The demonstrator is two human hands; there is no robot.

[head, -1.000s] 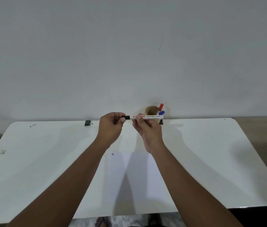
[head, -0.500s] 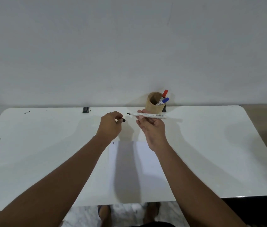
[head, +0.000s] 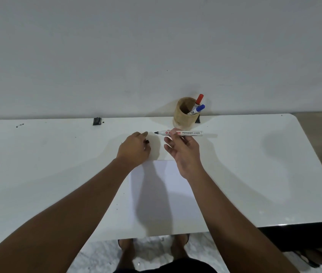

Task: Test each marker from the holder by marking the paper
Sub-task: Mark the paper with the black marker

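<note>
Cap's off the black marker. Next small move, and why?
Probably bring the right hand down and toward the body so the bare tip of the marker meets the paper. The marker lies level in the air beyond the paper's far edge, its tip pointing left; the left hand holds the cap aside, clear of the sheet.

Hidden and indeterminate regions. The small black cap (head: pixel 147 142) is mostly enclosed by the curled fingers of the left hand (head: pixel 134 149); only its end shows. The red brand lettering on the white permanent marker (head: pixel 182 133) is covered by the fingers of the right hand (head: pixel 183 150). The red-capped marker (head: pixel 198 100) and blue-capped marker (head: pixel 197 109) have their barrels hidden inside the tan cylindrical holder (head: pixel 183 119). The far left corner of the white paper sheet (head: pixel 168 194) lies under the left wrist. The small dark object (head: pixel 96 121) at the white table's (head: pixel 38 174) far edge is too small to identify.
</note>
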